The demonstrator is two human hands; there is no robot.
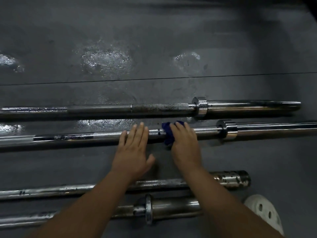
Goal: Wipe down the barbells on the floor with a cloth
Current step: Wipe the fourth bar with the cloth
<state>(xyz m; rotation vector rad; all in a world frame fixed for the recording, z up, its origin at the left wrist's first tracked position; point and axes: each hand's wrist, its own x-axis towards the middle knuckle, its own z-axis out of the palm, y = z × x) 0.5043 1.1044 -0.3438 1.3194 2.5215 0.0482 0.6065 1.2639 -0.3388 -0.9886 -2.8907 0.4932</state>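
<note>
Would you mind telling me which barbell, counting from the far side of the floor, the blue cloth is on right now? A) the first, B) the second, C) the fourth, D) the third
B: the right hand presses the blue cloth onto the second barbell, with the left hand flat beside it.

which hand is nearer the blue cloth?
Right. The right hand presses the blue cloth onto the second barbell; the left hand lies flat on the same bar, just left of the cloth, not touching it.
</note>
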